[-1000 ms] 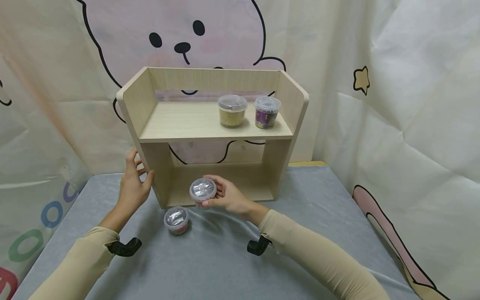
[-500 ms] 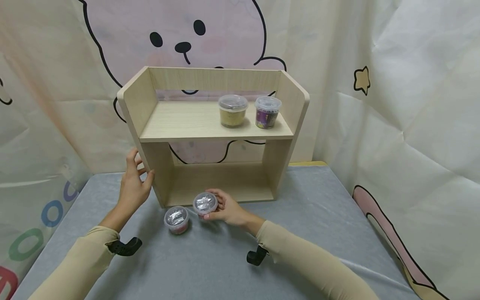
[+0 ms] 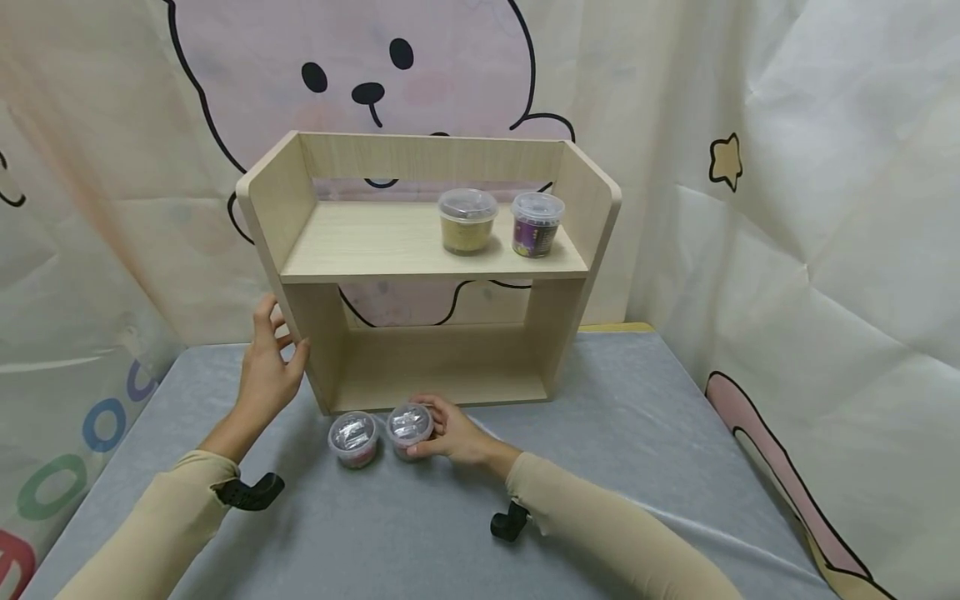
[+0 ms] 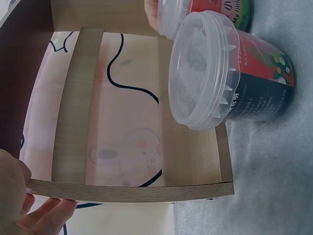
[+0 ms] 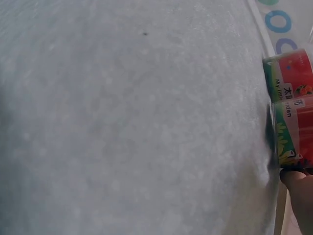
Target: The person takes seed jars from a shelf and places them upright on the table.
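My right hand (image 3: 461,433) grips a small clear-lidded plastic tub (image 3: 409,423) by its side, at the table just in front of the wooden shelf (image 3: 435,275). Close beside it on the left stands a similar lidded tub (image 3: 353,438). Red and green labels show on the held tub (image 5: 296,129) and its neighbour (image 5: 288,73) in the right wrist view. My left hand (image 3: 270,367) holds the shelf's left side panel, thumb and fingers on either side of its edge (image 4: 132,192). On the upper board stand a tub with yellowish contents (image 3: 467,222) and a purple-labelled tub (image 3: 536,225).
A grey-blue cloth (image 3: 360,533) covers the table. Printed curtains (image 3: 810,208) hang behind the shelf and along both sides. The shelf's lower compartment (image 3: 442,358) lies right behind the two front tubs.
The right hand has brought its tub down and toward the person, from the shelf's lower front edge to beside the other tub. The left hand has stayed on the side panel.
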Available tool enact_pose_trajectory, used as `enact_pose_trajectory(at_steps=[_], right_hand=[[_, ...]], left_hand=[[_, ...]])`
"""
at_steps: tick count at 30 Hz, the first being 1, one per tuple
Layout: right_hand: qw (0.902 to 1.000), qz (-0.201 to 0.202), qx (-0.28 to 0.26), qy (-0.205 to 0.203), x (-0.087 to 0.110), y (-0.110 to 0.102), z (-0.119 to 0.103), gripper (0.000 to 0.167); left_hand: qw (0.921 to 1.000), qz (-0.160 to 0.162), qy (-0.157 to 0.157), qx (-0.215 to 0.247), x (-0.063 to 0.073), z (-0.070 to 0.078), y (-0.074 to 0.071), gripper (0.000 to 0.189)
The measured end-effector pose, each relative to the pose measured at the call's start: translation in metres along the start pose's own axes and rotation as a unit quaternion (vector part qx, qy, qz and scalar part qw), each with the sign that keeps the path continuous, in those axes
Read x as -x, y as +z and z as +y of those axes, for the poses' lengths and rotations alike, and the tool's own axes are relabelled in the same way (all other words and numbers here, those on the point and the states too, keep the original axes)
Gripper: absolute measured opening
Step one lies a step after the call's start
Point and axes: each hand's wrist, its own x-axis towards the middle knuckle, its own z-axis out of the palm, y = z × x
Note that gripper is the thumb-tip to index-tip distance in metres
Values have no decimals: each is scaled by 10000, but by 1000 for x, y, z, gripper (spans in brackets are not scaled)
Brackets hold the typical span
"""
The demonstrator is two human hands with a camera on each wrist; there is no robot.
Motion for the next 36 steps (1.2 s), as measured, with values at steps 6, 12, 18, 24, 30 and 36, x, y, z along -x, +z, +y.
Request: enact_pose_trajectory(at_steps=[6, 12, 18, 24, 30, 36], right_hand=[[10000, -15, -28, -51, -3, 4, 8, 75], [9999, 7, 95, -32, -2, 5, 9, 77], [9998, -190, 84, -8, -1, 4, 8, 84], [9993, -194, 295, -82, 2, 0, -1, 80], [9982, -34, 580, -145, 7, -6, -17, 61], [9968, 75, 797, -47, 17, -12, -34, 53]], left_hand=[[10000, -6, 45, 19, 0, 0, -1, 78], [10000, 4, 51, 6, -1, 1, -2, 77], [10000, 3, 27, 2, 0, 0, -2, 77], [10000, 0, 36, 15, 0, 0, -1, 78], [10000, 26, -1, 35, 1, 1, -2, 79], [10000, -15, -15, 40, 2, 1, -1, 80]])
